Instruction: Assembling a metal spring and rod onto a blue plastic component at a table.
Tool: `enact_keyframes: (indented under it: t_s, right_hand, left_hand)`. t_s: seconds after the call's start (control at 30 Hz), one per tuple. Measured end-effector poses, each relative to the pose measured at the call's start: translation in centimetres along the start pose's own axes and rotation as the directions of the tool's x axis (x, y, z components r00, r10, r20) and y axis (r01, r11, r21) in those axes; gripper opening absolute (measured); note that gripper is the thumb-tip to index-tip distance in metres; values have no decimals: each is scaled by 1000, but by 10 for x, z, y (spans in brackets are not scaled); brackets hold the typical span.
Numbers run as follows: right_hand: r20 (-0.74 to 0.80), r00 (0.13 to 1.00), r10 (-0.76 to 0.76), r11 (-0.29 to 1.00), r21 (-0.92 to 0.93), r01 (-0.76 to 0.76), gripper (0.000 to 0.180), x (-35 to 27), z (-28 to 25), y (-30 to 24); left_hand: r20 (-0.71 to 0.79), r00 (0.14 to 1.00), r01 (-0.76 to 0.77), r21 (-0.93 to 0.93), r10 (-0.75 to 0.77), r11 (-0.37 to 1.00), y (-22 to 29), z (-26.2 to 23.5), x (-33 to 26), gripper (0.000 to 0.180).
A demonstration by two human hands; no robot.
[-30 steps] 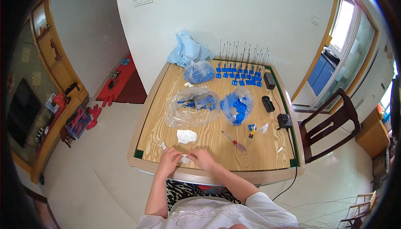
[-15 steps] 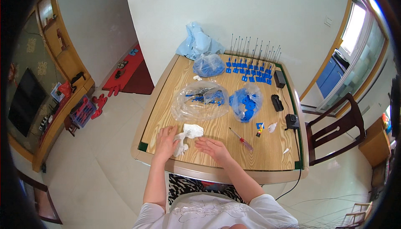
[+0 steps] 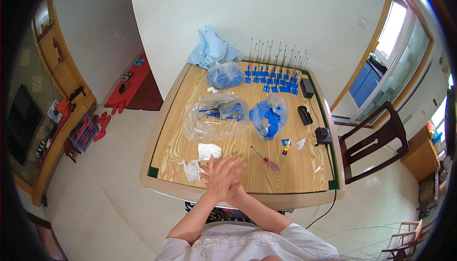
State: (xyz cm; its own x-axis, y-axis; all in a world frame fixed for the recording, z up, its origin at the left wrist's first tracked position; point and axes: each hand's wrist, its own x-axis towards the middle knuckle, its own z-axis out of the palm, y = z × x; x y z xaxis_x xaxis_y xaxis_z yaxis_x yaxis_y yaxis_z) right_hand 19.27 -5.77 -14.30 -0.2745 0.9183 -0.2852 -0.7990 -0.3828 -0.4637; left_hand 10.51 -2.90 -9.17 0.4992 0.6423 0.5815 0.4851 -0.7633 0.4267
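My left hand [image 3: 220,179] lies over my right hand [image 3: 235,193] above the near edge of the table, palms together. The left fingers are stretched and spread, pointing away and to the right. Most of the right hand is covered, though fingertips stick out at the left side, seemingly straight. Neither hand appears to hold anything. Just left of them lies a crumpled white tissue [image 3: 191,170], with a second folded white tissue [image 3: 209,151] beyond it. To the right rests a screwdriver [image 3: 271,165] with a red, see-through handle.
Clear bags hold dark and blue parts [image 3: 216,132], blue pieces [image 3: 270,118] and more blue pieces [image 3: 225,75]. Several spring rods on blue bases [image 3: 273,77] stand at the back. A small tube [image 3: 286,146], black charger [image 3: 304,115] and black device [image 3: 323,136] lie right.
My hands have come together, the left crossing over the right. The left has let go of the crumpled tissue, which now lies flat on the table. The view has shifted slightly.
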Motion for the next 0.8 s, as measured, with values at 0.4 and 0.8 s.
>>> enact_keyframes:
  t_s: [0.4, 0.8]
  right_hand:
    - [281, 927, 249, 189, -953, 238, 36, -67, -28, -36]
    - [-278, 770, 574, -739, -581, 341, 32, -139, -67, -73]
  left_hand:
    - [-294, 835, 424, -193, -465, 885, -47, 10, -50, 11]
    - [-317, 701, 491, -434, -638, 755, -49, -16, -78, 21]
